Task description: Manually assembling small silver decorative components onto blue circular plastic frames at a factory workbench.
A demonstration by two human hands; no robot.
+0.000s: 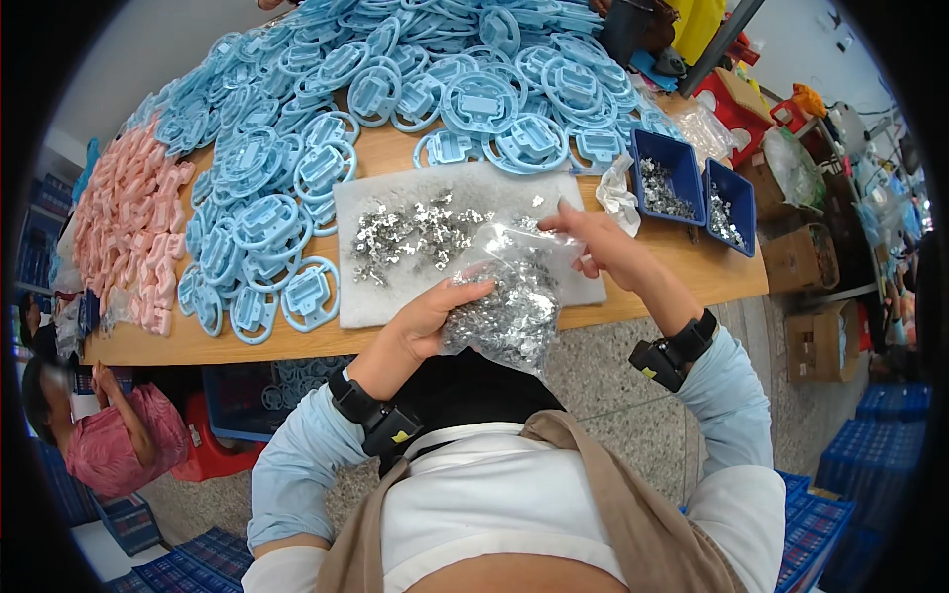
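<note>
A clear plastic bag (509, 311) full of small shiny metal clips is held over the table's front edge. My left hand (435, 314) grips its left side, the thumb lying across the plastic. At the bag's upper right, my right hand (598, 240) has thumb and fingers closed near the loose top of the plastic; its index finger reaches past the rim. Behind the bag, loose metal clips (415, 232) lie scattered on a white foam pad (368, 314). The bag hides part of the pad.
Light blue plastic rings (479, 104) are heaped across the back and left of the wooden table (692, 280). Pink plastic parts (129, 217) pile up at far left. Two blue bins (670, 176) of metal clips stand right, beside crumpled white paper (618, 193). A person (124, 435) sits at left.
</note>
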